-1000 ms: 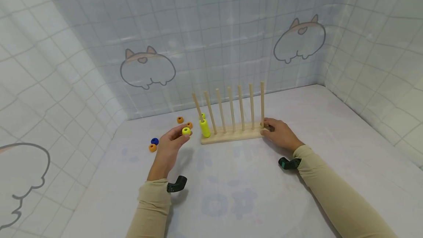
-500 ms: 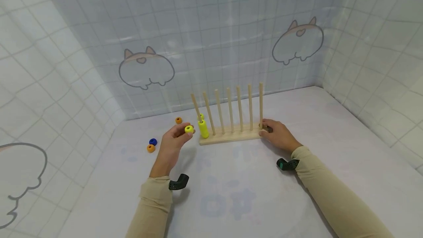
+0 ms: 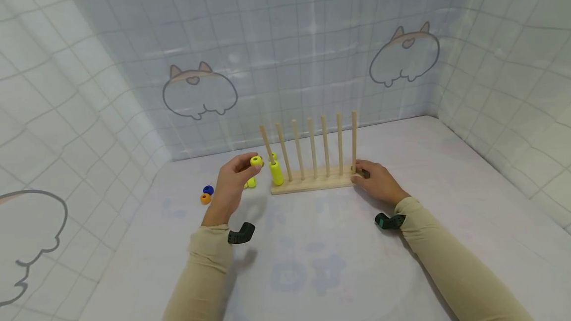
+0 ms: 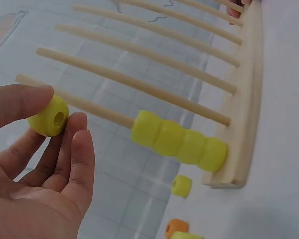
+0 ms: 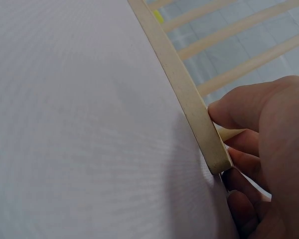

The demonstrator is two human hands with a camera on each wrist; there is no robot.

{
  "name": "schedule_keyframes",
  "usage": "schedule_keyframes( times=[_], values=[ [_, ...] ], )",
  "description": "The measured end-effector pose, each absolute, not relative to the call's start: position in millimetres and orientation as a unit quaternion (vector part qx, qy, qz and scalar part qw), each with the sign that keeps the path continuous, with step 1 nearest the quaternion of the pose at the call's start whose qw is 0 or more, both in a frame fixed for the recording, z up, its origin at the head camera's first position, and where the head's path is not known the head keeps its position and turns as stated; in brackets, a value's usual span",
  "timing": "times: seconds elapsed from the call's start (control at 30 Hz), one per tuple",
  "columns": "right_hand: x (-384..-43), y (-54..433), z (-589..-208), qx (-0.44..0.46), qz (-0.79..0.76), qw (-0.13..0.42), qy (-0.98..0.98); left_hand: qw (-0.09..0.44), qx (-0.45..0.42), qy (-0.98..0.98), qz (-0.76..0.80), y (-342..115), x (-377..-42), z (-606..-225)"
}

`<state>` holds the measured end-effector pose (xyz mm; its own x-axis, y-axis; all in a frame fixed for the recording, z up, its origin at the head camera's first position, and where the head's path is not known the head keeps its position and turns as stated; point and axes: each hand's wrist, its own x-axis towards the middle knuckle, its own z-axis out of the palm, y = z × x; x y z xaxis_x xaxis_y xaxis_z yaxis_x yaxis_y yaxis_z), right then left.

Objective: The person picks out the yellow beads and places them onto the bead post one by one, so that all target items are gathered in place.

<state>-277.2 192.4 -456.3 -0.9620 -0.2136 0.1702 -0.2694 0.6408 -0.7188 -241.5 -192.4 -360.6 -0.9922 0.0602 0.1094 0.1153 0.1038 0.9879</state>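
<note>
Between thumb and fingertips my left hand (image 3: 229,185) pinches a yellow bead (image 4: 49,119), its hole showing in the left wrist view. The bead is off the table, just left of the leftmost peg (image 3: 266,142) of a wooden peg rack (image 3: 318,182). Several yellow beads (image 4: 177,142) are stacked at the bottom of that peg; the other pegs in the head view stand bare. My right hand (image 3: 379,182) grips the right end of the rack's base, thumb on the near edge in the right wrist view (image 5: 284,134), other fingers partly hidden behind it.
Left of the rack lie a blue bead (image 3: 208,190) and an orange bead (image 3: 205,198). Loose yellow beads (image 3: 252,182) lie near the left hand, and another yellow bead (image 4: 181,186) sits by the rack's left end. A printed tile-pattern backdrop (image 3: 285,53) rises behind.
My left hand has moved up and slightly right with the yellow bead, towards the leftmost peg. Yellow beads on the table now show beneath it. The right hand keeps its grip on the rack.
</note>
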Motion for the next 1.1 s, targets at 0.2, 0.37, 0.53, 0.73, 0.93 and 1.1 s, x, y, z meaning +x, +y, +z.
schedule_keyframes(
  times=[0.2, 0.37, 0.53, 0.73, 0.93, 1.1],
  values=[
    [-276, 192, -457, 0.133, 0.399, 0.036, -0.906, 0.041, -0.077, -0.748, -0.658, -193, -246, -349],
    [-278, 191, -458, 0.135, 0.402, 0.038, -0.905, 0.044, -0.08, -0.75, -0.655, -193, -248, -344],
    [-277, 191, -456, 0.139, 0.404, 0.036, -0.903, 0.051, -0.083, -0.749, -0.655, -193, -249, -338],
    [-278, 192, -457, 0.142, 0.402, 0.037, -0.904, 0.055, -0.084, -0.748, -0.656, -193, -252, -334],
    [-279, 193, -459, 0.15, 0.402, 0.042, -0.902, 0.056, -0.073, -0.752, -0.653, -192, -256, -328],
    [-278, 193, -458, 0.151, 0.404, 0.047, -0.901, 0.072, -0.074, -0.747, -0.657, -190, -261, -318]
  ],
)
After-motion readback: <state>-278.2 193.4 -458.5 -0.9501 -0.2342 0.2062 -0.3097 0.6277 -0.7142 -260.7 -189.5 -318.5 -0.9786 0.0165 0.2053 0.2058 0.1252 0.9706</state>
